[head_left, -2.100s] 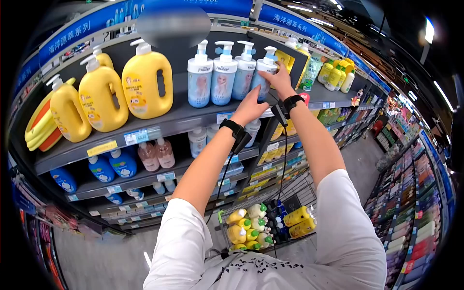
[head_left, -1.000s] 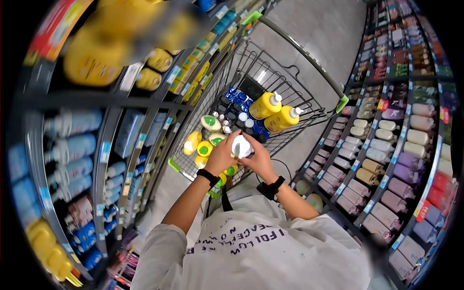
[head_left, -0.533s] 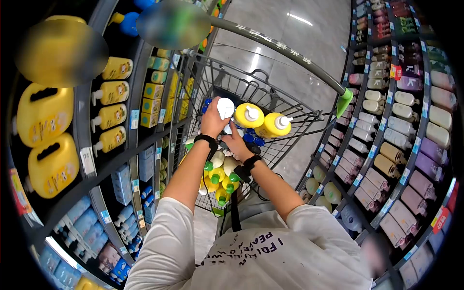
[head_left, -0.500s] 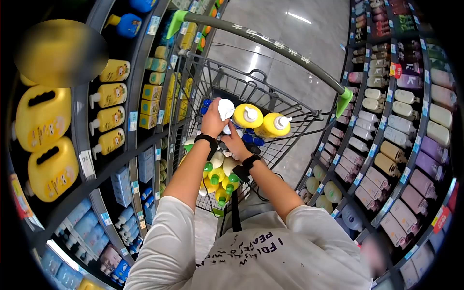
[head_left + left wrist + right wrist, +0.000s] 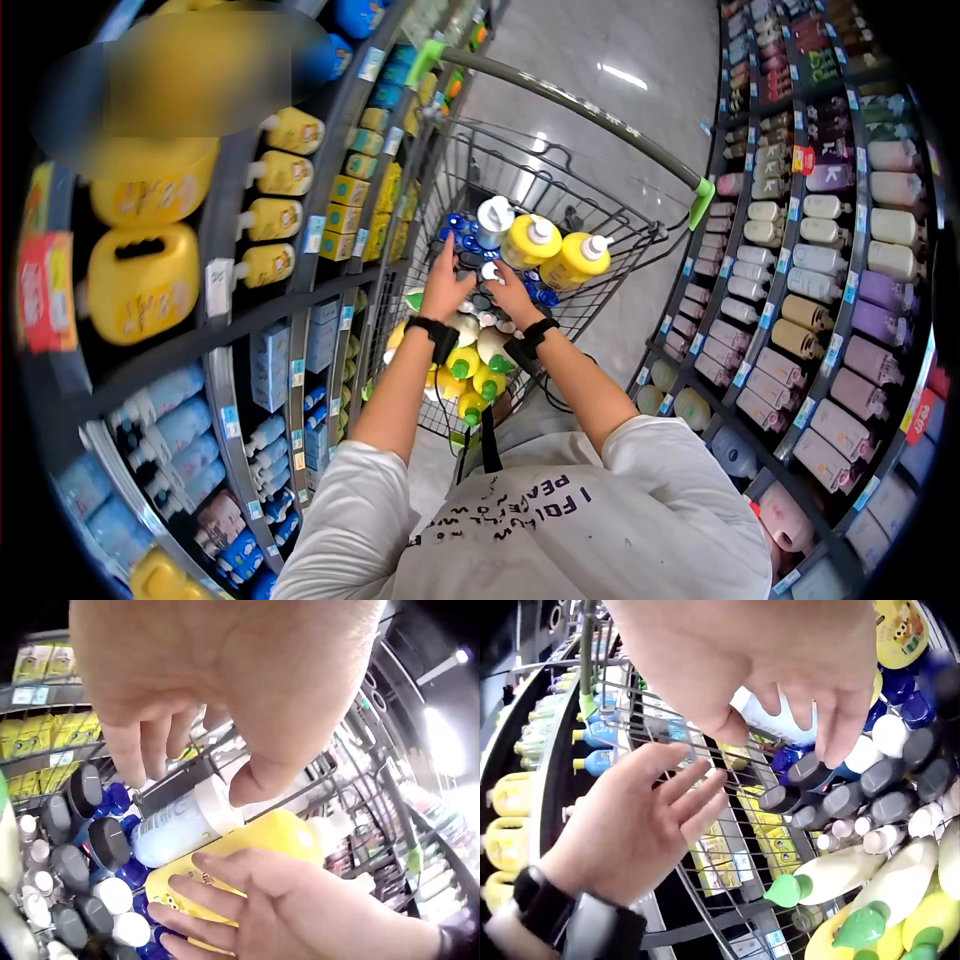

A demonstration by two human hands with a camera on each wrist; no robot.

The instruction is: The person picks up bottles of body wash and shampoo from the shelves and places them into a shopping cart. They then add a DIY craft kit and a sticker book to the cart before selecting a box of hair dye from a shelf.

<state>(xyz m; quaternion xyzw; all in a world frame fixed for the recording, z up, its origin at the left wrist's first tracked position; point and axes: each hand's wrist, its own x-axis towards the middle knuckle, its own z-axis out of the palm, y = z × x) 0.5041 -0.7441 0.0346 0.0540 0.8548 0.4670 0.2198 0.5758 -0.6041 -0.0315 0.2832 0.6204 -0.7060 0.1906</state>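
Observation:
A pale blue bottle with a white pump top stands in the shopping cart, beside two yellow pump bottles. My left hand is over the cart just short of it, fingers extended, holding nothing. In the left wrist view the left thumb overlaps the white collar of the pale blue bottle. My right hand is alongside, fingers spread and relaxed, above dark-capped and white-capped bottles. Seen from the left wrist, the right hand lies in front of a yellow bottle, palm bare.
Blue-capped bottles and white and yellow bottles with green caps fill the near part of the wire cart. Its handle crosses at the far end. Shelves of yellow bottles line the left, and pink and purple bottles the right.
Both hands have gone from the shelf to the cart with the pale blue bottle. It now stands beside the yellow bottles, and the left hand has let go and drawn back toward the body.

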